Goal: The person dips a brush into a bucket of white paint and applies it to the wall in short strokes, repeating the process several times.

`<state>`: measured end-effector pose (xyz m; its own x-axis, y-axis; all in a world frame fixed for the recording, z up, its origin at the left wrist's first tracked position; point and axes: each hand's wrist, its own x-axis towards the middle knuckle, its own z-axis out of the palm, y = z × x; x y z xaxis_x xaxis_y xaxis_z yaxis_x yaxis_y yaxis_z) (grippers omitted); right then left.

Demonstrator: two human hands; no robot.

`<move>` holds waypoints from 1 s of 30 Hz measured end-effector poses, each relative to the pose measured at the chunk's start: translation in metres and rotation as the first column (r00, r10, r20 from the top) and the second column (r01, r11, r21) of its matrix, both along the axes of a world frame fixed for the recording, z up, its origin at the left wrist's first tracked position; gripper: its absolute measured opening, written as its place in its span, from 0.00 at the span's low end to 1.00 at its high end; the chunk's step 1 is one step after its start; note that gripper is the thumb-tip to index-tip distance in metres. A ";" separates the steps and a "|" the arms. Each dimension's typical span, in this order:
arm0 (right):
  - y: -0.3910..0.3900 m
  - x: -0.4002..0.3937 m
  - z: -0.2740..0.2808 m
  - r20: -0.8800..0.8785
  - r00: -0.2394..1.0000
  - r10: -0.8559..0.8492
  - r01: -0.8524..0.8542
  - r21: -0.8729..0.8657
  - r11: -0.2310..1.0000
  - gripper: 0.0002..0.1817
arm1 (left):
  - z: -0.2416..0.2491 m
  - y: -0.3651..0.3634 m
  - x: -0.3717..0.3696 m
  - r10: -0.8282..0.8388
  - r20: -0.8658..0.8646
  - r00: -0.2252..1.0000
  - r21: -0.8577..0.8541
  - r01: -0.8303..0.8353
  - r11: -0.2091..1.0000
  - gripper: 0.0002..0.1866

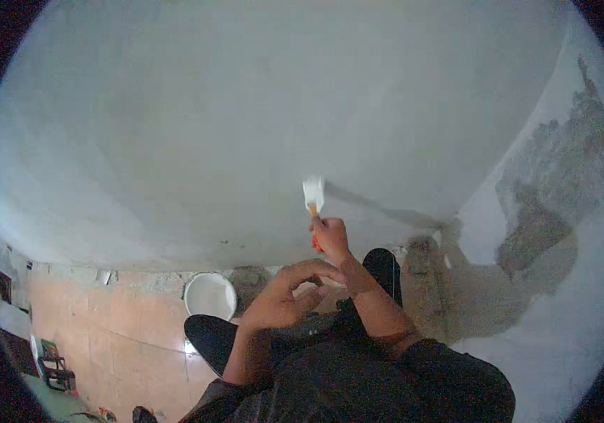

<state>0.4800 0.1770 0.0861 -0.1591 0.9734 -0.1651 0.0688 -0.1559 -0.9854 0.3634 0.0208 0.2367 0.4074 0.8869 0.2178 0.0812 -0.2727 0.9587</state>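
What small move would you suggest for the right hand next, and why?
Probably a light stroke of the brush along the wall: the right hand grips its handle, the bristles look white, perhaps coated, and their tips seem at or very near the surface.

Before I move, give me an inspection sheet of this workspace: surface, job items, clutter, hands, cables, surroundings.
Surface: front wall pale, tone slightly uneven.
Job items: brush at the front wall; white bucket on the floor, contents unclear.
Clutter: crumbly debris along the wall's foot; blurred items lower left.
Hands: right hand grips the brush; left hand empty, fingers by the right wrist, contact unclear.
Cables: none certain; thin dark line on the floor, cord or crack.
Surroundings: side wall has a rough grey patch.
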 end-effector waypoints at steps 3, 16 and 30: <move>0.006 0.013 0.000 0.062 0.991 0.115 -0.108 -0.107 0.988 0.25 | 0.003 0.001 0.001 -0.015 -0.021 1.000 0.023 0.016 1.000 0.15; -0.002 0.008 0.305 0.075 0.996 0.052 -0.070 0.255 0.964 0.17 | 0.012 -0.007 0.005 -0.051 0.063 0.997 0.008 0.050 0.999 0.21; 0.009 0.001 0.047 0.109 0.985 0.132 -0.116 -0.137 0.984 0.31 | 0.006 -0.004 -0.003 -0.044 0.056 0.997 0.059 0.041 0.997 0.19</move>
